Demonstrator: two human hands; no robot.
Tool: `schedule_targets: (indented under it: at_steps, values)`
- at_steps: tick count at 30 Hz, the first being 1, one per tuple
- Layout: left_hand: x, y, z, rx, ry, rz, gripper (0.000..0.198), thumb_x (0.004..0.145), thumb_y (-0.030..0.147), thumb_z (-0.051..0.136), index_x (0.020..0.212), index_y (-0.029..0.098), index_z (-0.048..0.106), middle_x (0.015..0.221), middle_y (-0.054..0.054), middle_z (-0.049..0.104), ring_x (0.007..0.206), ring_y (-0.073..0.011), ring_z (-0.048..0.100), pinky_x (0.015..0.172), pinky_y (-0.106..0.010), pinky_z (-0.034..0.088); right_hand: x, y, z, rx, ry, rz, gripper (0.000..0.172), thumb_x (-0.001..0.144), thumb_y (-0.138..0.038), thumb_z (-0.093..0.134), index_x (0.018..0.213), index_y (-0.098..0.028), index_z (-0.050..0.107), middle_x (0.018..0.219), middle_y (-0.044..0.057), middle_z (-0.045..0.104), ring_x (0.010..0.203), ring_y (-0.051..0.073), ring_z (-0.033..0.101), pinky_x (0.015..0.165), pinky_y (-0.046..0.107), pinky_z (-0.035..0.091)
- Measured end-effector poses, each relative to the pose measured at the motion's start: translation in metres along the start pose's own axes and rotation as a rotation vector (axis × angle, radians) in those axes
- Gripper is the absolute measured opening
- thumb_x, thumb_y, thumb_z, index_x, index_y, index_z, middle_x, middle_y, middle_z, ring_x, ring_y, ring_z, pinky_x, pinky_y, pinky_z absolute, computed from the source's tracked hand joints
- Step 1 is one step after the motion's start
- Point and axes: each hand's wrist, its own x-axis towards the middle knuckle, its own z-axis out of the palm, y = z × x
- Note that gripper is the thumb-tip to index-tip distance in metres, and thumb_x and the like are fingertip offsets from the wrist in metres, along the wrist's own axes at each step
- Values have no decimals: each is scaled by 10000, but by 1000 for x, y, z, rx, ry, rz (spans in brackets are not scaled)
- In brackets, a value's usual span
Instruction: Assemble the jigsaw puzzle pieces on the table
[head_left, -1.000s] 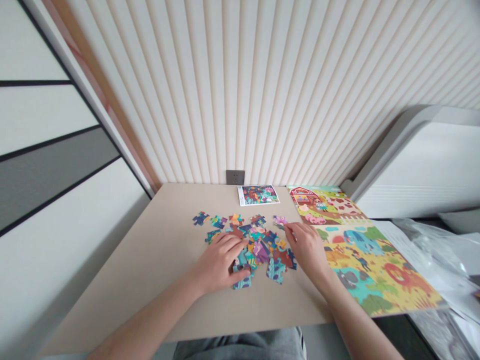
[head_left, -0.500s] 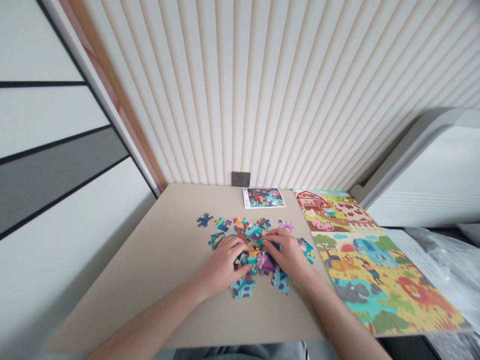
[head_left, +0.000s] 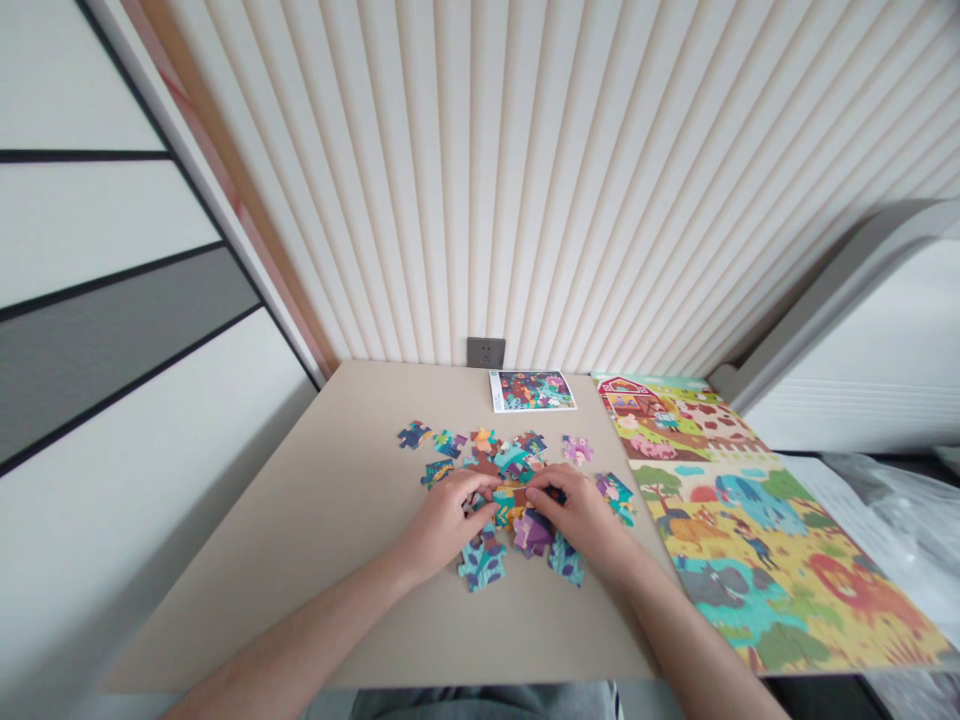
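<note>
A loose heap of colourful jigsaw puzzle pieces (head_left: 519, 460) lies on the beige table (head_left: 352, 500). My left hand (head_left: 448, 515) is at the heap's left side, its fingers and thumb closed on the edge of a teal and yellow puzzle piece (head_left: 508, 508). Facing it from the right, my right hand (head_left: 576, 508) has thumb and forefinger pinched at the other side of the pieces there. Just below lies a purple piece (head_left: 532, 533). Teal spotted pieces (head_left: 481, 565) are nearest me. My fingers partly cover the middle of the heap.
A printed picture card (head_left: 534, 391) lies at the back, below a wall socket (head_left: 486, 352). Two assembled puzzles, a farm scene (head_left: 675, 420) and an animal scene (head_left: 780, 560), cover the right side. Clear plastic wrapping (head_left: 892, 510) lies beyond them. A ribbed wall borders the back.
My hands have drawn together at the fingertips over the middle pieces, and my left fingers have curled in more. The view has shifted slightly.
</note>
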Motion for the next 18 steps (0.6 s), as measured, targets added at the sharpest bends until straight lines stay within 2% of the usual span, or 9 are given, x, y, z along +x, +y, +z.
schedule_targets:
  at_steps: [5, 9, 12, 14, 16, 18]
  values:
    - [0, 0, -4, 10, 52, -22, 202, 873, 192, 659, 1059, 243, 720, 897, -5, 742, 902, -205, 711, 895, -346, 542, 2, 9, -3, 13, 103, 78, 279, 972, -423, 595, 839, -228, 745, 888, 41, 755, 877, 225, 700, 793, 338, 538]
    - [-1, -2, -7, 58, 108, -39, 306, 880, 193, 641, 1180, 237, 679, 923, -13, 726, 923, -205, 699, 919, -360, 538, 4, 11, -5, -6, 246, 120, 324, 993, -465, 548, 906, -213, 732, 902, 62, 745, 789, 218, 661, 748, 351, 528]
    - [0, -7, -7, 141, 152, -12, 386, 893, 179, 616, 1277, 219, 631, 1027, -58, 715, 1003, -237, 675, 950, -412, 533, 7, 4, 3, -4, 338, 38, 322, 1014, -449, 528, 934, -212, 731, 981, 81, 737, 812, 209, 653, 758, 348, 533]
    - [1, -12, -5, 182, 190, 20, 417, 925, 165, 568, 1337, 220, 591, 1156, -92, 691, 1120, -260, 640, 1013, -455, 511, 9, -2, 10, -26, 259, -109, 295, 1024, -425, 531, 995, -233, 753, 1038, 82, 733, 895, 212, 670, 823, 355, 540]
    - [2, -16, -5, 210, 235, 40, 438, 961, 148, 499, 1389, 229, 550, 1274, -109, 647, 1234, -266, 588, 1082, -484, 475, 11, -6, 16, -91, 95, -252, 264, 1026, -406, 545, 1079, -268, 764, 1079, 70, 736, 988, 219, 674, 911, 377, 529]
    - [2, -18, -6, 235, 266, 54, 445, 987, 142, 444, 1413, 241, 531, 1333, -111, 613, 1293, -262, 552, 1119, -492, 452, 10, -7, 18, -165, -2, -306, 256, 1030, -386, 546, 1133, -286, 759, 1107, 63, 738, 1031, 224, 669, 956, 398, 513]
